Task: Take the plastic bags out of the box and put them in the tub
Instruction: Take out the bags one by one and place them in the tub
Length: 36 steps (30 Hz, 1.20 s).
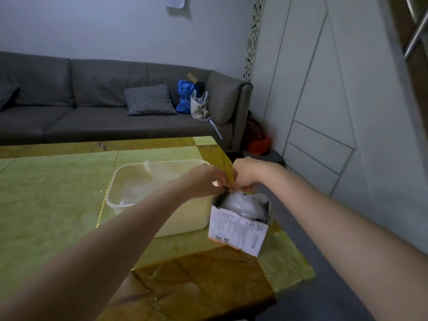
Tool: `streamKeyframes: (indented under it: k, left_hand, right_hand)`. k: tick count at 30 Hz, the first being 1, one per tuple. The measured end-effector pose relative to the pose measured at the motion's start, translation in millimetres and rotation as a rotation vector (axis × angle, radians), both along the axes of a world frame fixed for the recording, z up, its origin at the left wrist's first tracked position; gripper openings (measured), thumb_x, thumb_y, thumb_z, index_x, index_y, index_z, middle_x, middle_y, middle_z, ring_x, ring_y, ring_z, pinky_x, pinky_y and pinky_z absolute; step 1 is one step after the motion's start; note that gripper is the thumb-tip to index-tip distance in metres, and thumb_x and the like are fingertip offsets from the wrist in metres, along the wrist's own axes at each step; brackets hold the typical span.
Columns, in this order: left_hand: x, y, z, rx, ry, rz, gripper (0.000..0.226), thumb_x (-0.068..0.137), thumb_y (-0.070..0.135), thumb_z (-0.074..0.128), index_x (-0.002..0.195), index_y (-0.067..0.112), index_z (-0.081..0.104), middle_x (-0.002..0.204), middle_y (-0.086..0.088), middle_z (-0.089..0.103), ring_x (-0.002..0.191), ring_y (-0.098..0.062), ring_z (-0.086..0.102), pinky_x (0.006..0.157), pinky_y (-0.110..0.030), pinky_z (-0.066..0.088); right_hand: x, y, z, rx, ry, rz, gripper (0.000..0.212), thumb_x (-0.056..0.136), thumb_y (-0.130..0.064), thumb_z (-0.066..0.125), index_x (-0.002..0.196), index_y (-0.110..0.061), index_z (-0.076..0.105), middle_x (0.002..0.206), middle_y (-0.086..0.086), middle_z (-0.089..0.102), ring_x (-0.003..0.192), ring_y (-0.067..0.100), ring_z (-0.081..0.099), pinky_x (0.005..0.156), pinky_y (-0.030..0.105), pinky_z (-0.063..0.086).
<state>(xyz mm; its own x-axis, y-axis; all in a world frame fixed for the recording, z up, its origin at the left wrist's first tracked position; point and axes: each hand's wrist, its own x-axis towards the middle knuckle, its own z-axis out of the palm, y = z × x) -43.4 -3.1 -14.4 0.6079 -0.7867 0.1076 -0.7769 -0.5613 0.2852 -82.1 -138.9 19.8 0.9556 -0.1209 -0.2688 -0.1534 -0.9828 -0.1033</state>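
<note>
Both hands, left (206, 179) and right (245, 174), are pinching at the box (238, 228) top; the plastic bags (240, 202) are best lifted straight up, clear of the tub (159, 205) rim.

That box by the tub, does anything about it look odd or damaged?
Yes. The box sits tilted at the table's right edge, its top torn open and ragged, plastic bags bulging out. Both hands work at its far rim.

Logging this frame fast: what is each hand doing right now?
Left hand: fingers curled at the box top; grasp unclear.
Right hand: the same, unclear.
</note>
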Motion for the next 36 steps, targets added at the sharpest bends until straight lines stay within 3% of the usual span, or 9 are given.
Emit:
streamKeyframes:
  k: [4,8,16,20,25,28,31,34,36]
  left_hand:
    - [-19,-22,-17,0.093,-0.07,-0.056,0.034,0.086,0.035,0.061,0.118,0.023,0.059,0.114,0.007,0.064,0.112,-0.02,0.046,0.094,-0.035,0.042]
    - [-29,-36,-18,0.163,-0.154,0.012,0.036,0.088,0.035,0.057,0.12,0.019,0.055,0.114,0.004,0.064,0.113,-0.02,0.05,0.093,-0.033,0.037]
    - [-28,-37,-6,0.152,-0.176,0.078,0.017,0.088,0.022,0.058,0.099,0.022,0.071,0.105,0.002,0.068,0.101,-0.018,0.06,0.089,-0.029,0.047]
    - [-18,-28,10,0.016,-0.13,0.141,0.017,0.087,0.025,0.063,0.098,0.014,0.07,0.1,-0.001,0.068,0.093,-0.017,0.064,0.083,-0.03,0.052]
    - [-8,-13,19,-0.072,-0.049,0.108,0.018,0.085,0.023,0.065,0.089,0.008,0.073,0.087,-0.004,0.071,0.083,-0.017,0.067,0.081,-0.036,0.054]
    - [-6,-10,23,-0.109,-0.006,0.101,0.018,0.084,0.022,0.066,0.087,0.005,0.073,0.087,-0.006,0.071,0.084,-0.018,0.066,0.081,-0.034,0.054]
    - [-8,-13,34,-0.193,0.038,0.114,0.016,0.083,0.021,0.067,0.085,0.006,0.072,0.087,-0.009,0.072,0.083,-0.019,0.065,0.079,-0.033,0.053]
    - [-11,-19,53,-0.399,0.089,0.168,0.013,0.084,0.022,0.066,0.085,0.011,0.072,0.081,-0.004,0.07,0.071,-0.01,0.059,0.065,-0.02,0.047]
    - [-12,-22,68,-0.53,0.133,0.211,0.013,0.086,0.023,0.064,0.088,0.011,0.07,0.074,0.003,0.065,0.062,-0.003,0.053,0.055,-0.012,0.042]
  right_hand:
    - [-15,-14,-24,0.056,0.049,-0.04,0.032,0.076,-0.026,0.077,0.098,-0.008,0.061,0.078,0.005,0.06,0.068,0.022,0.059,0.06,0.031,0.051]
    - [-21,-16,-33,0.138,0.009,-0.029,0.03,0.076,-0.018,0.075,0.101,-0.01,0.061,0.098,0.007,0.06,0.082,0.021,0.056,0.063,0.028,0.045]
    - [-20,-28,-14,0.379,-0.109,-0.08,0.018,0.083,0.005,0.059,0.098,-0.004,0.063,0.075,0.012,0.068,0.053,0.013,0.061,0.044,0.016,0.049]
    - [-19,-32,-18,0.49,-0.049,-0.142,0.014,0.09,0.005,0.047,0.085,-0.004,0.057,0.079,0.015,0.069,0.061,0.019,0.064,0.056,0.024,0.052]
    - [-27,-29,-29,0.561,0.139,-0.125,0.017,0.093,0.002,0.051,0.108,-0.001,0.058,0.113,0.018,0.067,0.092,0.023,0.066,0.076,0.029,0.054]
    - [-30,-26,-39,0.544,0.236,-0.094,0.032,0.094,0.0,0.048,0.123,-0.009,0.058,0.122,0.01,0.06,0.105,0.019,0.06,0.089,0.034,0.054]
    - [-29,-24,-42,0.512,0.214,-0.107,0.032,0.093,0.002,0.046,0.121,-0.006,0.058,0.124,0.01,0.054,0.113,0.027,0.056,0.093,0.041,0.052]
    - [-27,-23,-44,0.579,0.231,-0.145,0.024,0.09,0.008,0.046,0.106,-0.001,0.062,0.123,0.016,0.058,0.112,0.027,0.058,0.095,0.041,0.051]
    - [-27,-26,-42,0.65,0.252,-0.16,0.025,0.093,0.005,0.045,0.114,0.002,0.059,0.12,0.018,0.062,0.108,0.026,0.061,0.094,0.043,0.052]
